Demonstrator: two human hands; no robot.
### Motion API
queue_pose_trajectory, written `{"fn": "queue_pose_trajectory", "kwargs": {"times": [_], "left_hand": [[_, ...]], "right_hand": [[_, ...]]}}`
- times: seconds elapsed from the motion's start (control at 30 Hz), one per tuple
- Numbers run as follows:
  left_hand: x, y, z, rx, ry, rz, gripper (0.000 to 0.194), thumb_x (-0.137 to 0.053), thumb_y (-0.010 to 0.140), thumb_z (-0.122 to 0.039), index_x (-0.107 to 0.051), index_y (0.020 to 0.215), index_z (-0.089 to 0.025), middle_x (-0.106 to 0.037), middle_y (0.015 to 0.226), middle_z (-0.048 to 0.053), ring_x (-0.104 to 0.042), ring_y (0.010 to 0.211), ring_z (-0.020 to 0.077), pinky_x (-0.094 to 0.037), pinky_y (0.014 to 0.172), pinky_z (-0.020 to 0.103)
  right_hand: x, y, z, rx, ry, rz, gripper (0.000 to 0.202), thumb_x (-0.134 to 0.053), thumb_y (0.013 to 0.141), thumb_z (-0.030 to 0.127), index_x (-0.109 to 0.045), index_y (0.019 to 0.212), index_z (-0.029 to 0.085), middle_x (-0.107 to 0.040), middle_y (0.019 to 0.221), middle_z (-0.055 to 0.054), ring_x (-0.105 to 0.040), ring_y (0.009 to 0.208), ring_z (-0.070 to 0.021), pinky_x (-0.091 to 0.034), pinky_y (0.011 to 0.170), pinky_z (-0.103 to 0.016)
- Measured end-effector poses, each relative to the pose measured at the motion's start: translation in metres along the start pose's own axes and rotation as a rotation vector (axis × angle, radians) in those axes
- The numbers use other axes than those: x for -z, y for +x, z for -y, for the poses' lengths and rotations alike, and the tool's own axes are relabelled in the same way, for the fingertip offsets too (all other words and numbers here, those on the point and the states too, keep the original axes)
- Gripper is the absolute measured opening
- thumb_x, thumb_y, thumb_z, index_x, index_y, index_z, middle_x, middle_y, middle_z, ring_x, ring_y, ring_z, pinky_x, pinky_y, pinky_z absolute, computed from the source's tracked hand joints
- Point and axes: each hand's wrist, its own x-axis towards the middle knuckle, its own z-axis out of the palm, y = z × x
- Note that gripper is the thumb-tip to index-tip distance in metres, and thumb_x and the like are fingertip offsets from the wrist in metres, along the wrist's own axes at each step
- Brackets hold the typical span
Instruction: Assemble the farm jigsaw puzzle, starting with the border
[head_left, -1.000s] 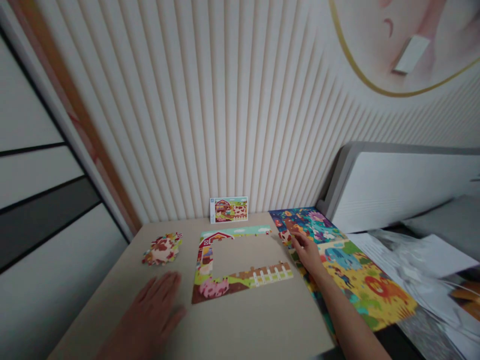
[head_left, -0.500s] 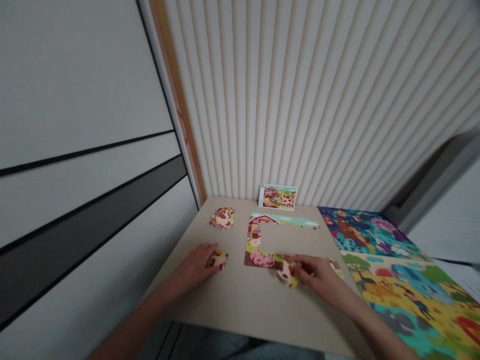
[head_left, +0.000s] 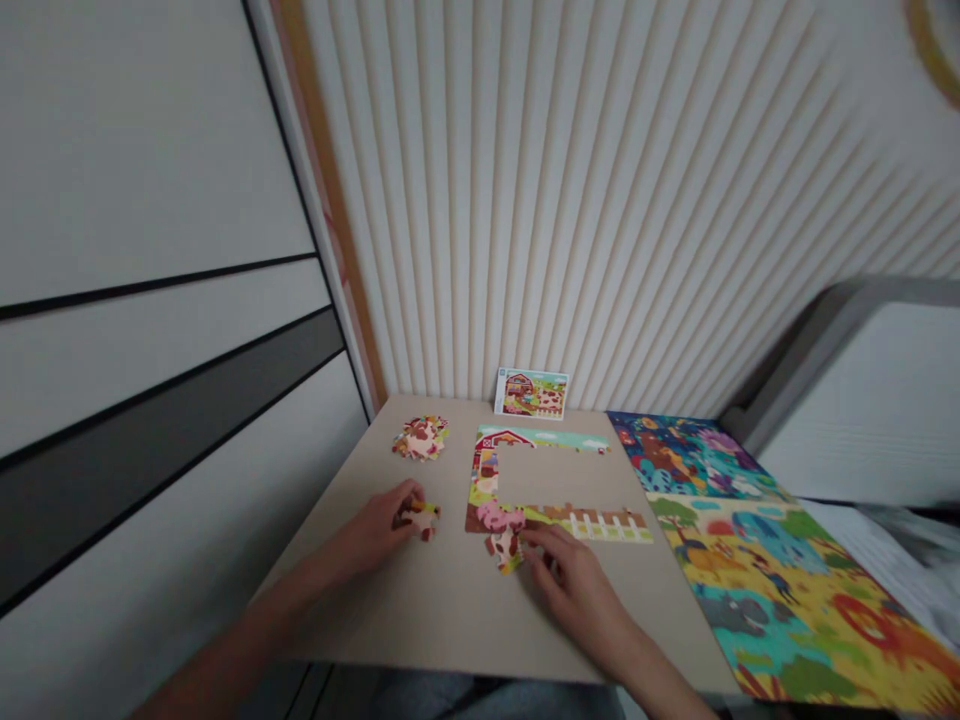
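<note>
Near the left side of the table, my left hand [head_left: 394, 520] holds a small cluster of puzzle pieces [head_left: 425, 522] between thumb and fingers. My right hand [head_left: 553, 562] pinches another group of brown-and-white puzzle pieces [head_left: 504, 550], just below the pink part of the puzzle frame. That puzzle frame [head_left: 484, 492] has its left, top and bottom edges joined, with a barn at upper left and a white fence at lower right. Its middle is bare tabletop. A pile of loose pieces [head_left: 421, 438] lies at the back left.
A picture card [head_left: 532, 393] leans against the pleated blind [head_left: 517, 200] behind the table [head_left: 450, 620]. Two colourful completed puzzles, one dark blue [head_left: 686, 455] and one yellow [head_left: 795, 600], lie to the right. A white cabinet stands at left.
My right hand has moved left along the lower edge with its pieces, uncovering the fence section. My left hand still has its pieces. The camera view has shifted slightly.
</note>
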Motion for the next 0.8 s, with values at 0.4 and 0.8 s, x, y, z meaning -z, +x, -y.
{"fn": "queue_pose_trajectory", "kwargs": {"times": [0.4,0.8], "left_hand": [[-0.078,0.093,-0.102,-0.380,-0.327,-0.173,0.044,-0.057,0.093,-0.035,-0.052,0.134,-0.020,-0.067,0.118,0.010,-0.067,0.099,0.0197,-0.053,0.087,0.033],[-0.062,0.068,-0.074,-0.452,0.397,0.266,0.061,-0.086,0.059,-0.055,-0.067,0.110,-0.029,-0.063,0.101,0.002,-0.057,0.101,0.0270,-0.040,0.083,0.031]], "right_hand": [[0.026,0.050,-0.010,-0.153,0.424,-0.278,0.039,-0.060,0.092,0.053,-0.067,0.112,0.021,-0.072,0.083,-0.004,-0.064,0.069,-0.0182,-0.052,0.065,-0.029],[0.110,0.069,-0.110,-0.180,0.260,-0.453,0.041,-0.069,0.083,0.052,-0.065,0.103,0.017,-0.076,0.083,-0.008,-0.069,0.072,-0.0202,-0.053,0.070,-0.031]]}}
